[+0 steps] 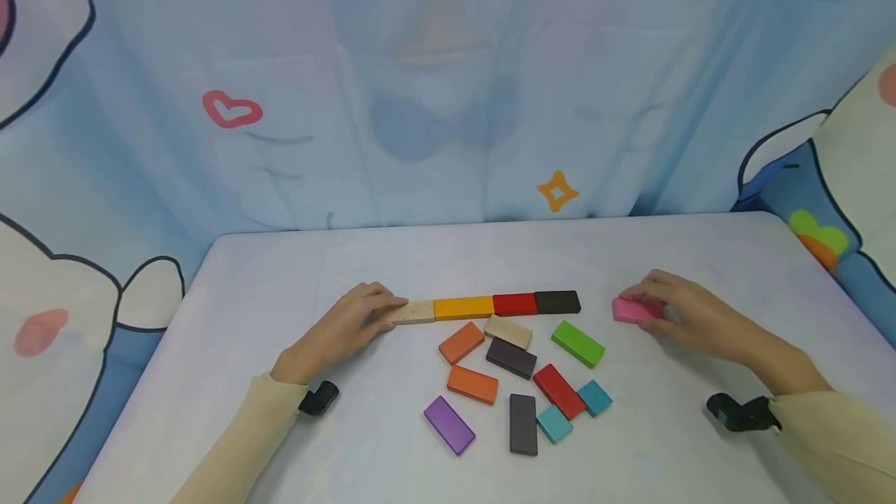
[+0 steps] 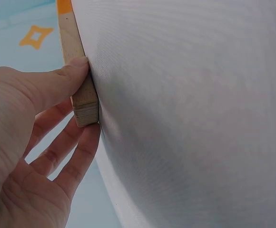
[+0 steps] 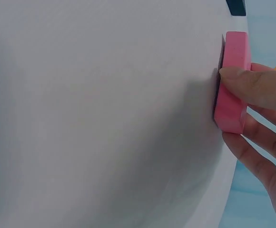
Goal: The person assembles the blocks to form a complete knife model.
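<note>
A row of blocks lies end to end on the table: a plain wooden block (image 1: 413, 312), a yellow block (image 1: 463, 307), a red block (image 1: 515, 304) and a black block (image 1: 558, 302). At the row's left end, my left hand (image 1: 353, 323) pinches the plain wooden block, thumb on the near side and fingers on the far side in the left wrist view. To the right of the row, apart from it, my right hand (image 1: 689, 317) pinches a pink block (image 3: 233, 102) between thumb and fingers. Whether the pink block touches the table is hard to tell.
Loose blocks lie scattered before the row, among them a green block (image 1: 578, 344), an orange block (image 1: 472, 384), a purple block (image 1: 449, 425), a dark grey block (image 1: 523, 425) and a small teal block (image 1: 595, 398). A blue patterned curtain (image 1: 448, 99) hangs behind the white table (image 1: 315, 426).
</note>
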### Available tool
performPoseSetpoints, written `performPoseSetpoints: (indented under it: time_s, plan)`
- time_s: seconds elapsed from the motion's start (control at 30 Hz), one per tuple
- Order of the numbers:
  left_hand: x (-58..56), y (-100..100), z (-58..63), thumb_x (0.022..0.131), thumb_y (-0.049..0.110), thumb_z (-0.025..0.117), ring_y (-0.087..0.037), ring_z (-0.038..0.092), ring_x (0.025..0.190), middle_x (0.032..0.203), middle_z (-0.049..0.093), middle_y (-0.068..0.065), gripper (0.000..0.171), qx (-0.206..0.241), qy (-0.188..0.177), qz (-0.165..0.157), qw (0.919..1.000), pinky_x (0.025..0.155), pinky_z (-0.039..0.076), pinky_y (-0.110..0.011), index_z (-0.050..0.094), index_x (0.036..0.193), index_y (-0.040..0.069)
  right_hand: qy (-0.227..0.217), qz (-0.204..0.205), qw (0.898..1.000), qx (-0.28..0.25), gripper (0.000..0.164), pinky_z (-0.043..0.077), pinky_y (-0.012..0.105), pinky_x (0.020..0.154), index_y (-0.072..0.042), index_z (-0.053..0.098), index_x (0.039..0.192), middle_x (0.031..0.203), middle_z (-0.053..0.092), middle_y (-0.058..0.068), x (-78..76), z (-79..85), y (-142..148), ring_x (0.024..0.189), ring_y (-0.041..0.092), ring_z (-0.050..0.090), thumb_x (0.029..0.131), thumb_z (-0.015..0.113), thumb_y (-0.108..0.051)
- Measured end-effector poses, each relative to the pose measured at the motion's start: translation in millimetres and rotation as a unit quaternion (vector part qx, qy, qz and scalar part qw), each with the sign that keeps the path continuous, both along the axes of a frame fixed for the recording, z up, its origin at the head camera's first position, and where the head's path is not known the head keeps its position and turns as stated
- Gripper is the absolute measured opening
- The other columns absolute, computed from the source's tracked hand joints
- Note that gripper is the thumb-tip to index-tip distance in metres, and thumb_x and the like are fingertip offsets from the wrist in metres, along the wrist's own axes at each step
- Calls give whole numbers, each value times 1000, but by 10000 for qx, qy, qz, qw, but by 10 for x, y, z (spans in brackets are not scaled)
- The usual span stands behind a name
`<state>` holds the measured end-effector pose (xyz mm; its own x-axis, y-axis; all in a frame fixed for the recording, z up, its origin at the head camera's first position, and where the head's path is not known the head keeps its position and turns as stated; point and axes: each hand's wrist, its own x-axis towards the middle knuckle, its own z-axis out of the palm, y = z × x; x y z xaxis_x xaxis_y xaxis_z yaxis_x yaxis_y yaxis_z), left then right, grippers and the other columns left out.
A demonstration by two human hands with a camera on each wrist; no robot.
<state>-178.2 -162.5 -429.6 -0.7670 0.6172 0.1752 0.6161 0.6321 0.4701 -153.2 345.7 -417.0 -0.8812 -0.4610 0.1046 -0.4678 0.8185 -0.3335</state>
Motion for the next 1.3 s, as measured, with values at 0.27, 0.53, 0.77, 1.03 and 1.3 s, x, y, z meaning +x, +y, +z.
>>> performPoseSetpoints:
  time_s: [0.27, 0.53, 0.77, 1.03, 1.3]
  plan:
    - [-14, 30, -14, 97, 8, 76, -21, 59, 107, 124, 68, -6, 37, -1, -92, -6, 10000, 96, 54, -40, 71, 133, 5, -231, 14, 9997, 1, 45, 62, 41, 80, -1, 73, 122, 106, 65, 8, -142, 40, -269, 98, 25, 61, 80, 88, 1]
    - [-19, 37, -16, 97, 9, 76, -21, 59, 105, 123, 68, -6, 37, -1, -26, -95, 10000, 94, 54, -38, 71, 133, 5, -372, 154, 9992, 34, 44, 61, 37, 80, -2, 74, 122, 105, 65, 6, -216, 66, -388, 97, 22, 61, 81, 88, 1]
    - [-24, 20, -23, 96, 8, 77, -19, 58, 103, 122, 68, -5, 38, 5, 12, -51, 10000, 92, 54, -37, 71, 133, 6, -555, 148, 9984, -8, 44, 61, 43, 84, -3, 74, 123, 107, 64, 6, -226, 72, -408, 100, 24, 61, 82, 87, 1]
    - [-37, 1, -38, 96, 8, 77, -21, 59, 105, 122, 68, -6, 37, 3, 25, -47, 10000, 93, 54, -38, 72, 133, 6, -547, 203, 9983, -27, 44, 61, 43, 85, -4, 74, 124, 108, 65, 6, -250, 71, -419, 101, 24, 61, 82, 87, 1]
    - [-26, -13, -22, 96, 8, 77, -21, 59, 105, 122, 68, -6, 37, 32, 14, -39, 10000, 94, 54, -39, 72, 133, 5, -421, 212, 9989, -28, 45, 60, 48, 88, -5, 74, 124, 110, 65, 8, -251, 75, -445, 105, 27, 60, 81, 88, -1]
